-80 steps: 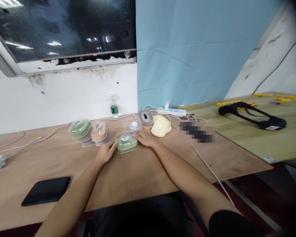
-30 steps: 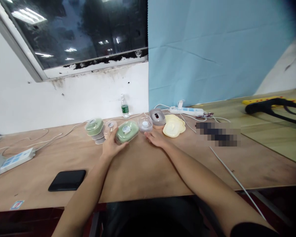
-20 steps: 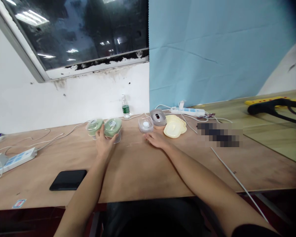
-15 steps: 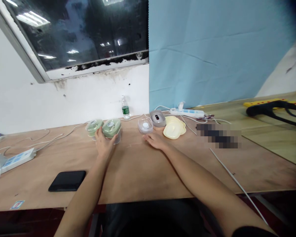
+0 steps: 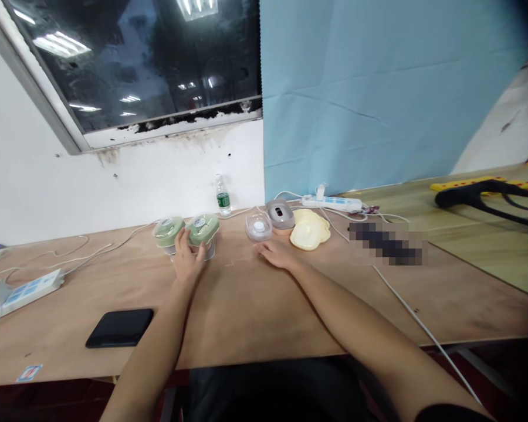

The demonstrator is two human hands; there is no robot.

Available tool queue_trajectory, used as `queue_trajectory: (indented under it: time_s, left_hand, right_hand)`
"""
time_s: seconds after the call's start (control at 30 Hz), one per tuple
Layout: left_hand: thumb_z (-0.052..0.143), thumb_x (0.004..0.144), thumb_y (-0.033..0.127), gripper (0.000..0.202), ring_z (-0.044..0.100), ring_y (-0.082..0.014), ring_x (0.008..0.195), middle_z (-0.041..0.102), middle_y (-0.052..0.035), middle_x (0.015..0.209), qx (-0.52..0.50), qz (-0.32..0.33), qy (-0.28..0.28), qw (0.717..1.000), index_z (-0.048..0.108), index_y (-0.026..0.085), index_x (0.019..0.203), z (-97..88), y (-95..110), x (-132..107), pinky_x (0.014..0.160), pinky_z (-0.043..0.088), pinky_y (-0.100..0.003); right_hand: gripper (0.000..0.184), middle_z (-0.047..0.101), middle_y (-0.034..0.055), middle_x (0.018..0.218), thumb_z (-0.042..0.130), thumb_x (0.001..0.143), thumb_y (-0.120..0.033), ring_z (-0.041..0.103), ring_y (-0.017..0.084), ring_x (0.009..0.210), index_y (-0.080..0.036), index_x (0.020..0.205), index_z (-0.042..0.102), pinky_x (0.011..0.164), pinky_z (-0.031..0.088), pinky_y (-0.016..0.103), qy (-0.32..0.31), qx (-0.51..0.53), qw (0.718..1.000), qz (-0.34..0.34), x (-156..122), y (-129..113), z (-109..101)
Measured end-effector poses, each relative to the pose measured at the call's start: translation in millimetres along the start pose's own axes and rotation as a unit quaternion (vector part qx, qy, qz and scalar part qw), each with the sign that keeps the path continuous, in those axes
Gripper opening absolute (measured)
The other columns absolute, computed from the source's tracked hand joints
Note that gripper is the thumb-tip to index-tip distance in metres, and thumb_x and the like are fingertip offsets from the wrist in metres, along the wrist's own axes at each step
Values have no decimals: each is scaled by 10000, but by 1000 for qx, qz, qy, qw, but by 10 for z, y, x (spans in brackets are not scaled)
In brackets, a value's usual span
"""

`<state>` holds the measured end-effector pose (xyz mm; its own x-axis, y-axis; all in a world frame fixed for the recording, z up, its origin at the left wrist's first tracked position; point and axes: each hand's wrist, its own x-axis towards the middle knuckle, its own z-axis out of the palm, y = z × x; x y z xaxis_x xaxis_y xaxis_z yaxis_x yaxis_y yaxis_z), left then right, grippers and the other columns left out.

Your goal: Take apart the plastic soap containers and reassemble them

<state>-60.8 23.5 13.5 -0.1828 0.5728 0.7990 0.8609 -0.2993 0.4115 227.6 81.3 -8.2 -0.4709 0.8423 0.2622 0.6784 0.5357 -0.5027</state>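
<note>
My left hand [image 5: 188,261] is at the near side of a clear container with a green lid [image 5: 203,225]. Its fingers and thumb are spread, the fingertips at the container's left and front. A second green-lidded container [image 5: 168,231] stands just to the left. My right hand [image 5: 275,254] lies on the table with its fingers loosely stretched out, holding nothing that shows. Its fingertips are just in front of a clear plastic dish with a white centre [image 5: 259,227]; whether they touch it I cannot tell.
Behind the right hand are a grey oval container [image 5: 280,212] and pale yellow dishes [image 5: 308,234]. A water bottle [image 5: 223,196] stands by the wall. Power strips [image 5: 334,203] and cables lie at both sides. A black flat device [image 5: 119,328] is near the left forearm.
The right green-lidded container has shifted slightly right and away from me. My left fingers and thumb have drawn a little closer together. The right hand stays about where it was.
</note>
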Motion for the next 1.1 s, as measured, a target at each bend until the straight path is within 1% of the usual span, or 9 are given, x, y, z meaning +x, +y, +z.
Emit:
queue_trajectory:
  time_s: [0.2,0.3,0.4,0.5,0.6,0.67,0.7,0.9,1.1]
  left_hand:
    - [645,773,398,497,496,-258,1210,391,-150,1423,0,-16,4,1000,481,189,1194,56,-60,65,829,520,-345]
    - [646,776,415,468,530,-246,1173,457,-139,1375,0,-15,-3,1000,492,195,1159,73,-83,89,850,511,-346]
    - [647,777,427,551,504,-249,1210,512,-135,1309,15,2,7,1000,456,189,1236,65,-69,96,924,477,-360]
    - [641,776,460,694,454,-271,1264,447,-161,1379,53,26,6,998,375,173,1349,44,-19,136,939,466,-369]
    - [611,790,493,703,493,-295,1225,373,-127,1461,116,66,-81,988,365,233,1395,33,48,235,876,492,-373]
    - [593,802,499,635,570,-287,1122,409,-88,1448,152,81,-146,974,416,281,1372,34,87,308,817,510,-364]
    - [587,807,496,598,595,-279,1076,436,-77,1429,166,77,-159,970,447,288,1350,34,102,335,796,513,-358]
    - [570,820,487,508,580,-260,1097,494,-90,1355,182,-4,-84,980,537,244,1265,-12,132,306,784,509,-328]
    - [588,803,506,571,595,-294,1059,479,-127,1353,158,-31,-55,985,520,225,1295,-14,143,255,771,520,-373]
  right_hand:
    - [559,699,65,834,287,939,-575,606,185,766,-185,794,659,640,350,253,-5,2,1000,7,9,-2,4]
    - [567,696,66,814,281,941,-574,599,181,742,-182,779,658,641,351,255,-4,0,1000,6,15,2,11]
    - [565,692,67,805,285,941,-570,594,179,735,-179,773,656,635,348,254,-4,2,1000,2,18,7,16]
    - [565,686,60,798,283,936,-585,587,175,728,-181,796,653,620,336,251,-2,6,1000,-2,20,9,18]
    - [565,670,51,769,285,931,-597,571,165,700,-179,795,641,592,311,246,1,0,1000,1,23,9,19]
    - [571,659,47,748,283,930,-600,560,157,683,-174,777,631,581,298,244,0,-5,1000,3,23,10,18]
    - [574,656,46,744,281,929,-602,556,155,678,-173,772,627,577,293,243,0,-7,1000,4,22,10,17]
    - [567,652,50,738,292,931,-595,546,144,664,-166,753,616,569,280,242,-5,-10,1000,-4,24,15,18]
    - [539,660,54,747,319,933,-572,554,152,677,-169,752,628,569,281,244,-2,-16,1000,-3,24,-2,23]
